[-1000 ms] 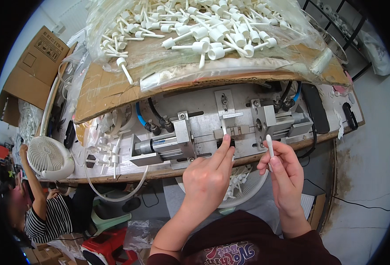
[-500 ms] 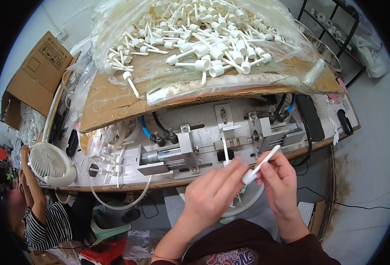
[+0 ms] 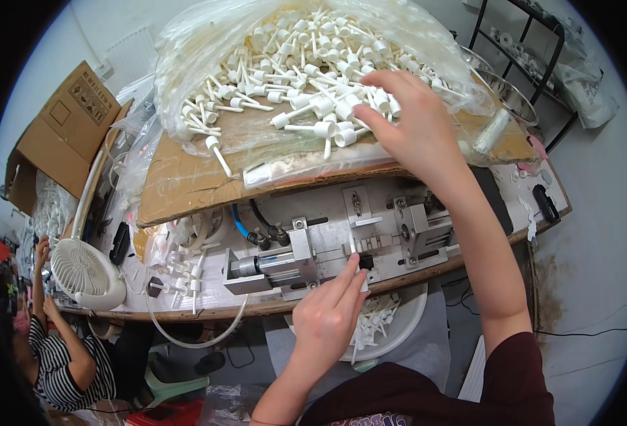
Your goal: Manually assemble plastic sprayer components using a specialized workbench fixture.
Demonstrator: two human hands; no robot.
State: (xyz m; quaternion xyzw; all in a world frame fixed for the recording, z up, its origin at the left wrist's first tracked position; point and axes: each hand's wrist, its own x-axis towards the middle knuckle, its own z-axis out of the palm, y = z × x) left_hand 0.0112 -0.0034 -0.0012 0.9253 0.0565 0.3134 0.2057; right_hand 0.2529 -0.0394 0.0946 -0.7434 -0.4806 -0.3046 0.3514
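Observation:
Under the fingertips of my left hand [image 3: 327, 316], a white capped stick [image 3: 353, 246] lies at the middle of the metal clamping fixture [image 3: 303, 252]. My fingers are closed together over its cap end and hide most of it. My right hand [image 3: 416, 124] is stretched out over the near right of a large pile of white capped sticks [image 3: 313, 60]. Its thumb and fingers are apart, and nothing shows between them. The pile lies in clear plastic film [image 3: 178, 64] on a cardboard sheet [image 3: 185, 177] above the bench.
Below the bench edge, a white basket [image 3: 416, 319] holds several white pieces. More white parts [image 3: 193, 273] lie left of the fixture, beside a white fan [image 3: 88, 273]. A cardboard box [image 3: 65, 128] stands at far left. A co-worker's striped sleeve [image 3: 58, 369] shows at lower left.
My right hand has gone from beside my left hand up to the pile, without the white capped stick held between them earlier. My left hand has come down to the fixture.

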